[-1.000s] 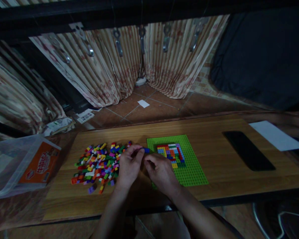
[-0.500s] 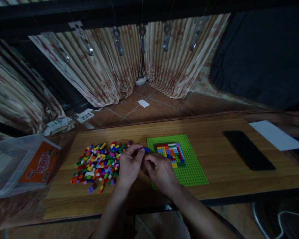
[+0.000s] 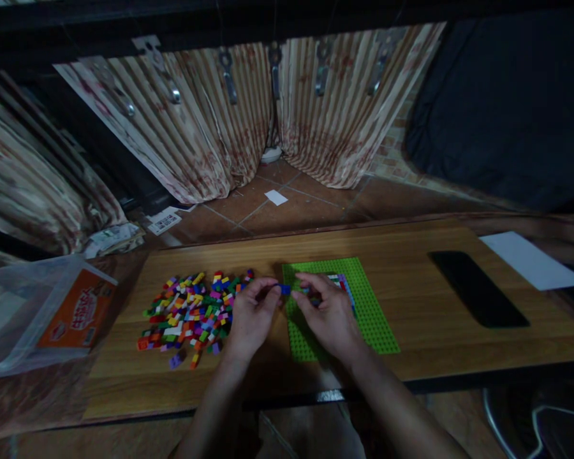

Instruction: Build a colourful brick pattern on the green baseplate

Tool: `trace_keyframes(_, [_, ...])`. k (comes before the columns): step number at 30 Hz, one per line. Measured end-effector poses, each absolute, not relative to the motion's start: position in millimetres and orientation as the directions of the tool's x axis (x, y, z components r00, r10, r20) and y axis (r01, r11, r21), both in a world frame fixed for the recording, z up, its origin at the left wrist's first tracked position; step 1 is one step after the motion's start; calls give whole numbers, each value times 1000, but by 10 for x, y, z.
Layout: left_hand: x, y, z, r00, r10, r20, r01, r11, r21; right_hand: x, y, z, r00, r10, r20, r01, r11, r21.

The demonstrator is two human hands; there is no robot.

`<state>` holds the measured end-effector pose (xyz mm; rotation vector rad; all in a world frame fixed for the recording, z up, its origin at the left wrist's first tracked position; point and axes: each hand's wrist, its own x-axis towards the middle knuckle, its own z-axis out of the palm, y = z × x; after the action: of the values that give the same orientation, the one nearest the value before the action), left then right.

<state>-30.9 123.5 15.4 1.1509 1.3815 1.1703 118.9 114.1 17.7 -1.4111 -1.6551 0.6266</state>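
Observation:
My left hand [image 3: 254,312] pinches a blue building brick [image 3: 284,289] between thumb and fingertips, with the brick sticking out to the right. Close by on the right, my right hand [image 3: 326,312] has its thumb and index finger apart, just short of the brick, with nothing seen between them. Beneath the right hand lies a green baseplate [image 3: 375,322]. On it is a patch of coloured bricks [image 3: 346,288], mostly hidden by that hand. Left of my left hand spreads a pile of loose, many-coloured bricks [image 3: 191,312].
A dark flat slab [image 3: 476,287] and a white sheet [image 3: 533,260] lie at the right of the wooden table [image 3: 425,357]. A clear plastic box [image 3: 33,312] with an orange label stands at the left. Striped curtains [image 3: 220,127] hang beyond the table.
My right hand has moved right and up, over the brick patch, and its thumb and index finger have spread. My left hand still holds the blue brick in nearly the same place.

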Motion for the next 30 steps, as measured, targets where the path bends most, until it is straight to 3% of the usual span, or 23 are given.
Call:
trace_keyframes(13, [-138,1163,114,120,983,-136,-17,139,990,1472,1180,180,-235,926,295,562,377,-736])
trace_keyframes(22, [-129,1230,14,68,989,-130,75,125,989,2151,1239,169,43,973,229,576,163,-801])
trace_keyframes(30, [-124,1222,-41,99,992,-83,171,65,983,2462,1252,73,42,989,138,581,88,-809])
